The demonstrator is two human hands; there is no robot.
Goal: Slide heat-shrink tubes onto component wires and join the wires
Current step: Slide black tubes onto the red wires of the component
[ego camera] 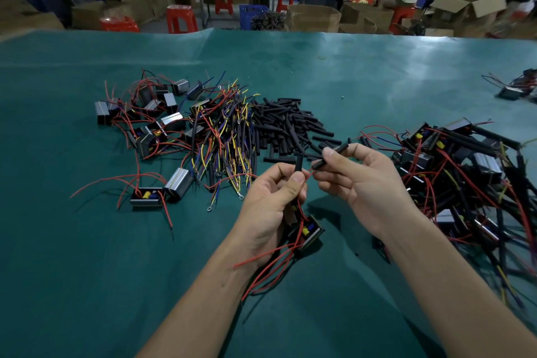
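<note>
While our two hands work above the green table cover (87, 270), our left hand (270, 203) pinches a short black heat-shrink tube (298, 164) between thumb and fingers. That tube stands almost straight up. Our left hand also holds red wires that run down to a small black component box (308, 234). The box hangs just under our left palm, and we can see a yellow part inside it. More red wires (267, 267) trail from the box toward our left wrist.

Our right hand (363, 180) pinches a second black heat-shrink tube (331, 155), which lies slanted. A thin red wire tip (310, 172) sits between the two tubes, right at the low end of the slanted one. We cannot tell if the wire is inside it.

Behind our hands lies a pile of loose black tubes (290, 128). Just left of that pile is a bundle of yellow, blue and red wires (226, 142). Farther left sit many small boxes with red wires (151, 125). One silver box (178, 183) lies nearer to us. On our right is a big tangled heap of boxes with tubes on their wires (465, 171).

Red stools (181, 19) and cardboard boxes (313, 17) stand past the table's far edge.
</note>
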